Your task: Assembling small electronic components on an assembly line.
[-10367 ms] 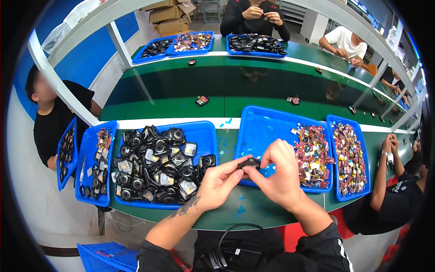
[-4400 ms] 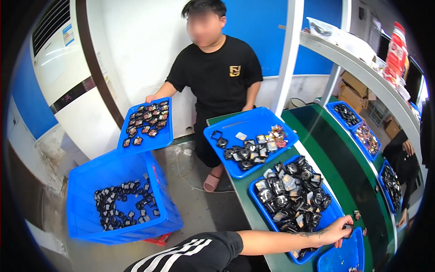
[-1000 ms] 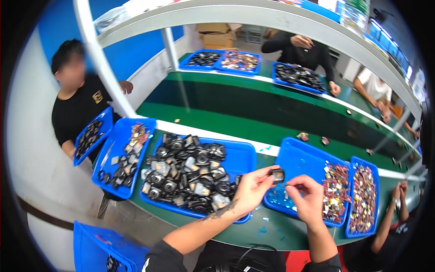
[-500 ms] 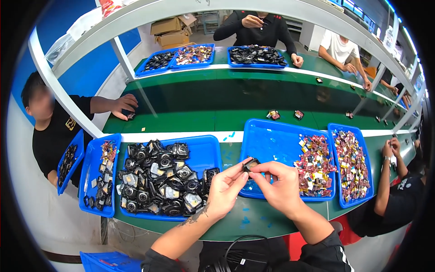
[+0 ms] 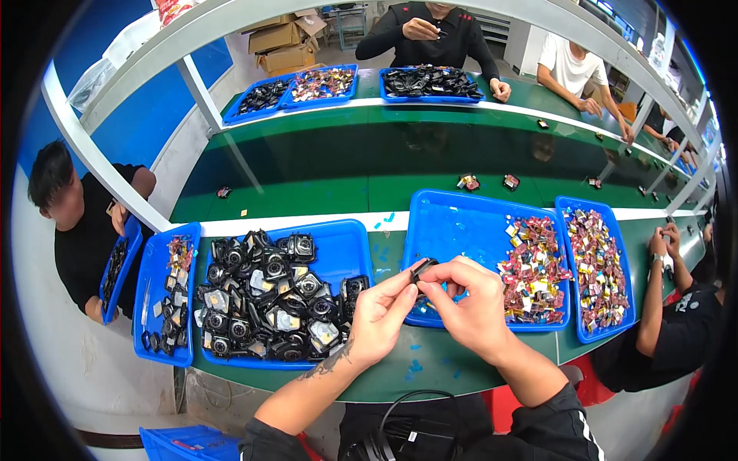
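Over the bench, between two blue trays, my left hand (image 5: 382,316) and my right hand (image 5: 470,303) pinch a small black watch case (image 5: 422,270) between thumbs and fingertips. The case is tilted nearly edge-on, so its inside is hidden. Left of my hands, a blue tray (image 5: 342,244) holds a heap of similar black watch cases (image 5: 270,300), some with pale backs or round discs. Behind and to the right, another blue tray (image 5: 453,230) carries a pile of small red, yellow and white electronic parts (image 5: 532,269) at its right side.
A narrow blue tray (image 5: 144,307) stands far left, another parts tray (image 5: 560,223) far right. Beyond runs a green belt (image 5: 346,169) with scattered small assemblies (image 5: 468,182). A white frame bar (image 5: 369,11) crosses overhead. Co-workers sit at the left, right and opposite side.
The watch case has turned from showing its open face to nearly edge-on in my fingers. The co-worker at left has drawn a hand back from the belt, leaving a small assembly there.
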The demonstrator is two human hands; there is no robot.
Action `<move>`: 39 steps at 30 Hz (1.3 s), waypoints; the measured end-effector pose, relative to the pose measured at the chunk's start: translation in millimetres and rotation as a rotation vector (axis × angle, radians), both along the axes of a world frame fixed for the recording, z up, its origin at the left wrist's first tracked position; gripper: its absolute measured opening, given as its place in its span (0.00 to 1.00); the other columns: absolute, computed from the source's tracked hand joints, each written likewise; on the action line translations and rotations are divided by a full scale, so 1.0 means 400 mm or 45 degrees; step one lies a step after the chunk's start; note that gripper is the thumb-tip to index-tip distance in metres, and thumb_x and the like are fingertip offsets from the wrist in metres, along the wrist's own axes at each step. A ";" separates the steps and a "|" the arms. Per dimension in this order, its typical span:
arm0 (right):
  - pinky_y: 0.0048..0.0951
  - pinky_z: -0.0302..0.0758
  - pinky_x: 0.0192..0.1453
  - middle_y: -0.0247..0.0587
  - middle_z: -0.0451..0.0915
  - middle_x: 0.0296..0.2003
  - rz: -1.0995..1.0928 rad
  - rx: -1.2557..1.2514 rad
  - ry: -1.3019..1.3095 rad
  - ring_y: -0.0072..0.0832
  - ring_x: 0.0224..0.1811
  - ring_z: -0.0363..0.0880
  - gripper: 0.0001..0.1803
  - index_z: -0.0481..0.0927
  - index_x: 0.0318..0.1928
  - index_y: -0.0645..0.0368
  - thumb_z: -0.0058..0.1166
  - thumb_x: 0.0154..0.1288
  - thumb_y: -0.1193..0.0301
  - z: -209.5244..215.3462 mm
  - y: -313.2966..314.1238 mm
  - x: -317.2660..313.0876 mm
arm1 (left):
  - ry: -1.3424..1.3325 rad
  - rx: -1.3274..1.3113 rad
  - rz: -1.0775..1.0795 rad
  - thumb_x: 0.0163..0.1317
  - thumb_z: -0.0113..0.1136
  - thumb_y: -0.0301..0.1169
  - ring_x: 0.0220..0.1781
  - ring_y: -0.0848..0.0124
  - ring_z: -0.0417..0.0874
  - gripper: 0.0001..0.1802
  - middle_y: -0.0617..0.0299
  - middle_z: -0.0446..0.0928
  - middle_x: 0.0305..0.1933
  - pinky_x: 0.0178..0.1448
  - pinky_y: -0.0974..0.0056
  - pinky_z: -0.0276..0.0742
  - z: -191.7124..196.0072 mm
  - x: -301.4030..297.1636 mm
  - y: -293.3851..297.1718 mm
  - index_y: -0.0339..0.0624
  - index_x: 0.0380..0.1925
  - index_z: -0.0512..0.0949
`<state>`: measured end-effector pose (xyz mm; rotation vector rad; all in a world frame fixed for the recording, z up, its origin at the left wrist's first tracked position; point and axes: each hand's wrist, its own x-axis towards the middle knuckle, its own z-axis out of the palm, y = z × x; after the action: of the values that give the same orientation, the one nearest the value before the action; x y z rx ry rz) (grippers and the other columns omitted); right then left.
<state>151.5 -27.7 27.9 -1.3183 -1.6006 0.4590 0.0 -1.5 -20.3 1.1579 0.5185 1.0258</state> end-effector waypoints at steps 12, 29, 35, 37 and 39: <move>0.29 0.66 0.27 0.38 0.67 0.22 -0.104 0.044 -0.060 0.29 0.25 0.69 0.21 0.67 0.22 0.59 0.73 0.46 0.73 -0.016 0.012 0.020 | 0.026 -0.007 -0.085 0.74 0.46 0.28 0.57 0.75 0.76 0.20 0.56 0.77 0.57 0.63 0.69 0.70 0.000 -0.011 0.019 0.27 0.61 0.69; 0.24 0.80 0.38 0.36 0.82 0.33 0.241 -0.461 0.588 0.19 0.37 0.81 0.07 0.77 0.36 0.63 0.62 0.62 0.75 -0.080 -0.016 -0.027 | 0.238 0.444 0.562 0.69 0.48 0.21 0.54 0.66 0.81 0.18 0.50 0.77 0.57 0.56 0.65 0.77 0.019 -0.014 0.009 0.34 0.58 0.71; 0.32 0.79 0.35 0.42 0.82 0.31 0.028 0.282 -0.268 0.37 0.32 0.83 0.10 0.77 0.31 0.60 0.65 0.50 0.80 -0.027 -0.010 0.012 | 0.602 0.866 0.422 0.62 0.50 0.15 0.51 0.56 0.83 0.19 0.45 0.76 0.56 0.52 0.62 0.79 0.058 -0.027 0.004 0.37 0.52 0.78; 0.32 0.79 0.34 0.40 0.82 0.31 0.058 0.356 -0.320 0.36 0.32 0.83 0.10 0.77 0.31 0.60 0.65 0.49 0.80 -0.020 -0.011 0.022 | 0.716 0.810 0.463 0.61 0.55 0.17 0.50 0.56 0.83 0.18 0.46 0.77 0.54 0.51 0.61 0.80 0.093 -0.027 -0.006 0.37 0.52 0.79; 0.31 0.79 0.34 0.41 0.82 0.32 0.076 0.307 -0.275 0.35 0.32 0.83 0.09 0.77 0.31 0.60 0.65 0.50 0.80 -0.023 -0.019 0.029 | 0.720 0.890 0.489 0.57 0.59 0.18 0.48 0.56 0.84 0.19 0.46 0.79 0.51 0.50 0.61 0.80 0.076 -0.025 0.005 0.37 0.50 0.80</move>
<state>163.1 -35.2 18.7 -1.1690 -1.8147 0.1558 -10.1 0.5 10.1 2.0551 0.8892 1.2522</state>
